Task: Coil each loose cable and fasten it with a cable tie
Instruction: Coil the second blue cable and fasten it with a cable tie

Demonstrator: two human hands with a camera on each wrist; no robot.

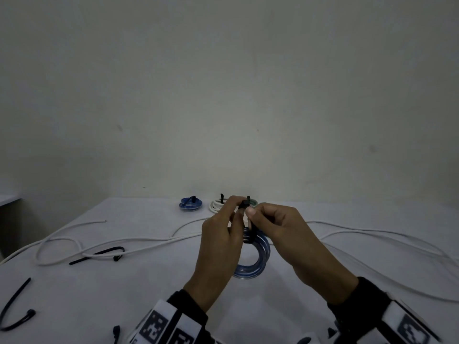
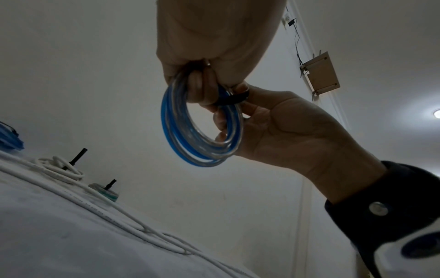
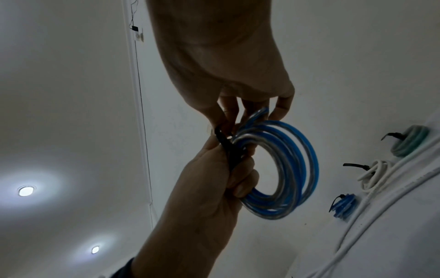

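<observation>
The blue and clear cable (image 1: pixel 258 259) is wound into a tight ring of several turns, glossy, the blue strands alternating with see-through ones. It hangs upright in the air above the white table (image 1: pixel 149 294), held at its top between both hands. A black cable tie (image 1: pixel 246 219) wraps the top of the ring, its band crossing the turns and its end sticking up between the fingertips.

The left hand (image 1: pixel 221 239) curls round the top of the coil, fingers hooked through the ring and thumb pressing near the tie. The right hand (image 1: pixel 280 227) pinches the tie itself, thumb and forefinger closed narrow on the black band.

At the far edge of the table, against the wall, lie three coils already tied: a blue coil (image 1: pixel 190 204), a white coil (image 1: pixel 218 204) and a greenish coil (image 1: pixel 253 202) partly hidden behind the fingers. Long loose white cable (image 1: pixel 124 240) snakes across the table on both sides of the hands, running to the left and right edges. Spare black ties (image 1: pixel 104 253) lie to the left front, one near the left edge (image 1: pixel 15 306). The patch of table directly under the hanging coil is bare cloth.
</observation>
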